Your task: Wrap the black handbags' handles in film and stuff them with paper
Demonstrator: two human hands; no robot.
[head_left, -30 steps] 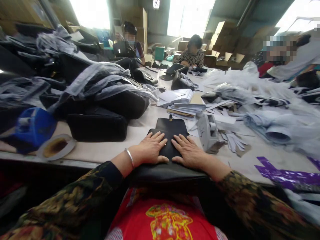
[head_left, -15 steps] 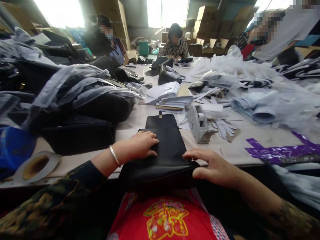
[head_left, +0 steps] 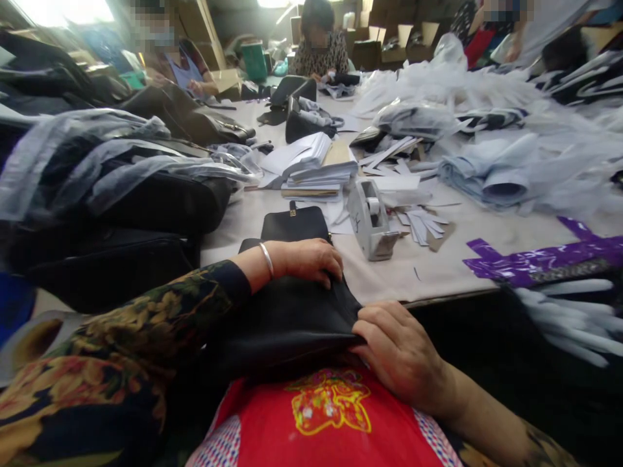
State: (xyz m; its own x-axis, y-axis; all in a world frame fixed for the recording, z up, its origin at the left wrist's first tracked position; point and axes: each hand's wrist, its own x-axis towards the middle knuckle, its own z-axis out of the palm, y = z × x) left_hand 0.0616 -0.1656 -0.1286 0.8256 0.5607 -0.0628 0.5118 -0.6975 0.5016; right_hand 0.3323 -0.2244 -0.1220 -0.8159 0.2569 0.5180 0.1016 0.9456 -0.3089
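Observation:
A black leather-look handbag [head_left: 287,324] lies at the table's front edge, over my lap, its flap end with a small gold-coloured clasp pointing away from me. My left hand [head_left: 311,259], a silver bangle at its wrist, reaches across the top, fingers curled over the bag's right edge. At the near right corner, my right hand [head_left: 402,347] has its fingers wrapped round the edge, thumb underneath. Part of the bag's left side is hidden by my left forearm.
A grey tape dispenser [head_left: 372,220] stands beyond the bag, near stacked papers [head_left: 318,172]. Black bags [head_left: 160,201] under plastic wrap are piled left. Purple plastic [head_left: 540,259] and clear wrapping [head_left: 559,155] lie right. A tape roll [head_left: 29,340] sits front left. Co-workers [head_left: 318,52] are across the table.
My left hand has moved right across the bag to its right edge. My right hand has closed on the near right corner. The view has shifted right and down.

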